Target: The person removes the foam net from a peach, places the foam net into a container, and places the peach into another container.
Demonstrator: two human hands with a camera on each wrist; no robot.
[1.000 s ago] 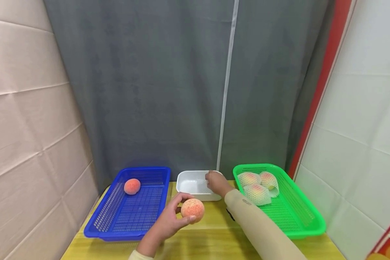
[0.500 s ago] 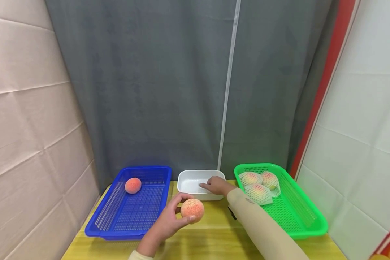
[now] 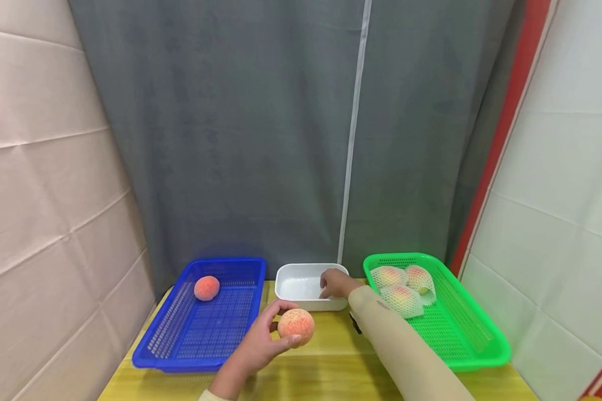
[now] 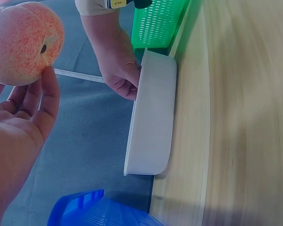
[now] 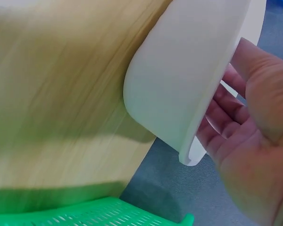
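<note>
My left hand (image 3: 263,340) holds a pinkish-orange peach (image 3: 296,327) between thumb and fingers, above the front part of the table. In the left wrist view the peach (image 4: 26,42) shows a small dark hole in its side. My right hand (image 3: 337,283) reaches down into a white plastic tub (image 3: 301,304) at the back centre. Seen from the right wrist, its bent fingers (image 5: 221,113) go over the tub's rim and the fingertips are hidden inside. I cannot tell whether they pinch anything.
A blue basket (image 3: 215,362) on the left holds one peach (image 3: 207,288). On the right, a green basket (image 3: 474,356) contains three peaches (image 3: 400,301) in white foam nets. Both baskets stand on a wooden table (image 3: 301,379), with a grey curtain (image 3: 241,139) behind.
My right hand first lifts a little, then shifts with a pointing finger, and now dips down inside the white tub. The left hand keeps the peach nearly still.
</note>
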